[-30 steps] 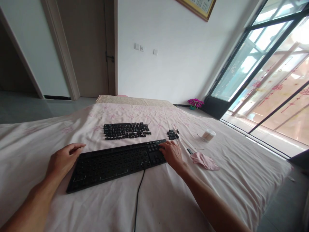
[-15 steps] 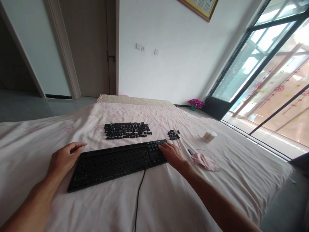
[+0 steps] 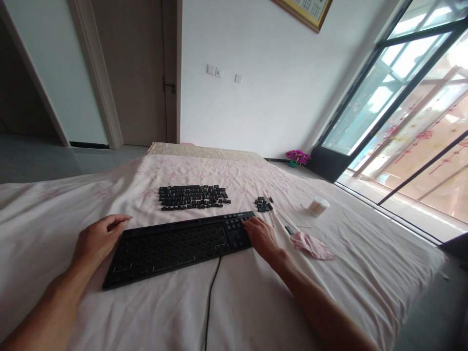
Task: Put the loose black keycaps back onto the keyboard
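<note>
A black keyboard [image 3: 171, 248] lies slanted on the bedsheet, most of its main section without keycaps, and its cable runs toward me. Several keycaps sit on the upper number pad. My right hand [image 3: 261, 236] rests on the number pad at the right end, fingers bent together with the tips down on the keys; whatever lies under them is hidden. Beside the upper left corner is my left hand [image 3: 98, 239], its fingers loosely stretched out and nothing visible in them. Loose keycaps [image 3: 193, 197] form rows behind the keyboard, and a smaller group of keycaps [image 3: 262, 204] lies right of them.
A clear tub of cotton swabs [image 3: 318, 207] stands at the right, with a few loose swabs nearby. A pink cloth [image 3: 310, 245] lies crumpled beside a small brush-like tool [image 3: 289, 229]. The pale floral sheet [image 3: 365, 234] has folds.
My right hand shifts very slightly on the number pad, and its forearm swings a little toward the left. The left hand and the keyboard stay nearly still.
</note>
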{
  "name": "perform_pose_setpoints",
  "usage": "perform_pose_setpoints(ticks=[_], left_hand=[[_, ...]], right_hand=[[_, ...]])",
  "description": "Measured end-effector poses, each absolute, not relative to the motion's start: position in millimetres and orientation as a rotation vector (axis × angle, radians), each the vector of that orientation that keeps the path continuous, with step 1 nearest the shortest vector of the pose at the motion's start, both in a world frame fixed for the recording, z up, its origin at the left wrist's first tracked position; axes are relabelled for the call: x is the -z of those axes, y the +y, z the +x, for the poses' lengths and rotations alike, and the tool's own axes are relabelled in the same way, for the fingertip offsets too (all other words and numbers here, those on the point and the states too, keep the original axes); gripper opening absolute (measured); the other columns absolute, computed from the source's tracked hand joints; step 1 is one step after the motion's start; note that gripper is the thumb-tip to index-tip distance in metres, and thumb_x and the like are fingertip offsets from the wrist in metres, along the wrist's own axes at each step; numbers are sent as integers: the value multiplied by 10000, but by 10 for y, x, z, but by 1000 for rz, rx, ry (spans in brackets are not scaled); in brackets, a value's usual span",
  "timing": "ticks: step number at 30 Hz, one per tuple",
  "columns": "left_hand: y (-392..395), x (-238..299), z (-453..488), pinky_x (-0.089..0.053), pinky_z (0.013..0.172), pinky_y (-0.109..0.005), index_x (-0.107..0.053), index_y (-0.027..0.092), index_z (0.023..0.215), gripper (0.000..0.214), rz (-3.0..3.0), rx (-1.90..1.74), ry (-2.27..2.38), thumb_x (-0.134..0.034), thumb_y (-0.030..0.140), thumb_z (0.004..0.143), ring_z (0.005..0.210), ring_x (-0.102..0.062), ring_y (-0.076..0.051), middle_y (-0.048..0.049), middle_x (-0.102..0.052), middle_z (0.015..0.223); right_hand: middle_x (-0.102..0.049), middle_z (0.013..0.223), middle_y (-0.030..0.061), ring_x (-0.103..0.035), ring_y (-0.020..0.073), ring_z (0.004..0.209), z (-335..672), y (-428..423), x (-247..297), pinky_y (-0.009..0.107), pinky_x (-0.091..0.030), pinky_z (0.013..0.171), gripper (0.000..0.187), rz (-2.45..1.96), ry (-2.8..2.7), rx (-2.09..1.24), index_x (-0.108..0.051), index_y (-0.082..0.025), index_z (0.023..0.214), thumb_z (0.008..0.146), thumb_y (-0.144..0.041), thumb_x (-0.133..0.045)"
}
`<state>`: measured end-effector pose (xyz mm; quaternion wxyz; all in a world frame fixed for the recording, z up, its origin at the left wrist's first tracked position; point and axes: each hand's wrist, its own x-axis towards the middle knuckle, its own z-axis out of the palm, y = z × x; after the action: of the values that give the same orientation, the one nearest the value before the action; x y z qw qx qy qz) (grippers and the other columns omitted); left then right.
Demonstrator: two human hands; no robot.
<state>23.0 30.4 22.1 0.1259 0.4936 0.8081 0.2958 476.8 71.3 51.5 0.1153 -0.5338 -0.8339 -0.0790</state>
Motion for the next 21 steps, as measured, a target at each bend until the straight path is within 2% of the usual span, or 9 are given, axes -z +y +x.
perform_pose_setpoints(ticks=[6, 12, 17, 21], left_hand=[[303, -213, 214, -443, 788, -270, -709, 282, 1038, 328, 1471, -896, 2339, -519, 451, 831, 928, -659, -199, -6, -736, 1022], [297, -218, 223, -445, 776, -259, -712, 277, 1040, 327, 1478, -885, 2356, -521, 440, 831, 923, -663, -196, -3, -739, 1011], [285, -244, 229, -444, 778, -248, -711, 268, 1050, 335, 1498, -895, 2337, -519, 441, 837, 910, -661, -185, -4, -739, 1015], [280, -265, 241, -447, 778, -251, -714, 273, 1039, 328, 1472, -896, 2337, -524, 442, 831, 885, -659, -184, -1, -739, 1016]], right_hand=[[-681, 1036, 68, -621, 199, 936, 4610, 707, -765, 281, -410, 776, 224, -1838, -2368, 63, -692, -220, 1030, 923, -256, -499], [-701, 956, 104, -628, 222, 911, 4477, 819, -892, 291, -388, 756, 214, -1898, -2430, 36, -694, -179, 903, 852, -135, -490], [-705, 962, 118, -627, 239, 915, 4460, 899, -875, 293, -381, 736, 252, -1912, -2389, 11, -681, -175, 959, 783, -92, -520], [-716, 929, 71, -638, 209, 880, 4583, 931, -838, 271, -376, 697, 287, -1927, -2282, -31, -681, -200, 978, 787, -92, -495]])
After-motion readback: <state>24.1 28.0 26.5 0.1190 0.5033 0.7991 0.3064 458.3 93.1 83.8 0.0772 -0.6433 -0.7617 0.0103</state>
